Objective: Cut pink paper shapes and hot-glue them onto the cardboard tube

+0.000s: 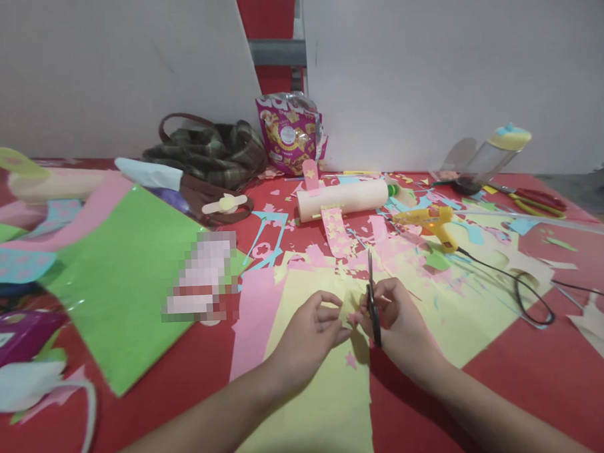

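Between thumb and fingers, my left hand [311, 329] pinches a small piece of yellow paper [349, 306]. My right hand [397, 322] is closed around dark-handled scissors [373, 310], whose blades point away from me. The right fingertips come close to the yellow piece and a small pink scrap at its edge; whether they touch it I cannot tell. Below the hands, a pink paper star [350, 360] lies on a large yellow sheet [310, 413]. A pink sheet [250, 315] shows along the yellow sheet's left side.
Farther back lie a cream paper tube [343, 199] with pink strips and a yellow glue gun [432, 222] with a black cord. Green sheets [129, 287] cover the left. A purple snack bag [290, 133], plaid bag [213, 147] and clear bottle [499, 154] stand along the wall.
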{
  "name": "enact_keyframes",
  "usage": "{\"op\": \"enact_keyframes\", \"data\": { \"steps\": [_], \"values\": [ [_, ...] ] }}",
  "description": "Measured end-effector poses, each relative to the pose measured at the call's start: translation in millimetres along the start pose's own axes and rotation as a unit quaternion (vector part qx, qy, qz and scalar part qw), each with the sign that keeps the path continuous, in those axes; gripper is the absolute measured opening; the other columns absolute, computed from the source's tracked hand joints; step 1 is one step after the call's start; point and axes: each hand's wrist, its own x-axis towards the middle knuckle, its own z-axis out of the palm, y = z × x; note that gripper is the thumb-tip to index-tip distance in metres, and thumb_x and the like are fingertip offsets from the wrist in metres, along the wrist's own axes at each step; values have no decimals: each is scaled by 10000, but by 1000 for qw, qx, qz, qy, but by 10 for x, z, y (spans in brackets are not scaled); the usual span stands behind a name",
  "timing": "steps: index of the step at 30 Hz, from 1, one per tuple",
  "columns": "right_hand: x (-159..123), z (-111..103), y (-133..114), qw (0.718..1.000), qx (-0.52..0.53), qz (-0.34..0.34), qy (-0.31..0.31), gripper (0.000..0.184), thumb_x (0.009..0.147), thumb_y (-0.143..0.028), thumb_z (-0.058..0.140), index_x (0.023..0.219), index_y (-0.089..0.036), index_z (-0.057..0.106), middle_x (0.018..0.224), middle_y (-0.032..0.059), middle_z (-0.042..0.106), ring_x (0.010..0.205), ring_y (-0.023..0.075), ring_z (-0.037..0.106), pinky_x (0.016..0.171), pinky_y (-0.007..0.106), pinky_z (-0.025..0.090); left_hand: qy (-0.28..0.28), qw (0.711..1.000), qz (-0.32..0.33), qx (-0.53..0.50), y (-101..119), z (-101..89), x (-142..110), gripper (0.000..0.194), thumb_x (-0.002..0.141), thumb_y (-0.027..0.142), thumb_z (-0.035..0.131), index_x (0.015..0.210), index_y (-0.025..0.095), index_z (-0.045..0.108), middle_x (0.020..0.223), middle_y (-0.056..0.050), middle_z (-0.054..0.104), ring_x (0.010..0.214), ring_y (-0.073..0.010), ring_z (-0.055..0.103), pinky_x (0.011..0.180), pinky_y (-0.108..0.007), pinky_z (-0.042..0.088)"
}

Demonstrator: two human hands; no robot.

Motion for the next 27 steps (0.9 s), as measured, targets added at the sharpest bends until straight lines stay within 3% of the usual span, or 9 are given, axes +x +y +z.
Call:
{"op": "enact_keyframes", "data": {
  "steps": [10, 18, 27],
  "values": [
    [-20, 11, 16, 999, -41, -24, 9, 326, 601, -64, 575, 767, -243, 359, 721, -24, 493, 651, 146, 500, 576, 280, 424, -52, 997, 36, 53, -42, 10, -24, 306, 739, 269, 559, 946, 196, 347, 845, -72, 649, 757, -163, 617, 722, -293, 441],
    [-47, 23, 55, 993, -106, -43, 26, 335, 582, -14, 522, 754, -242, 346, 677, -37, 466, 600, 134, 456, 549, 263, 377, -56, 994, 39, 87, -49, 45, -47, 334, 778, 262, 499, 1032, 197, 292, 802, -68, 637, 599, -144, 603, 583, -278, 456],
    [-78, 29, -21, 976, -199, -73, 41, 310, 575, -43, 531, 741, -236, 354, 662, -29, 507, 572, 141, 495, 540, 266, 395, -38, 994, 40, 96, -25, 94, -70, 354, 780, 225, 485, 1061, 173, 276, 705, -26, 600, 547, -126, 580, 580, -293, 477]
  ]
}}
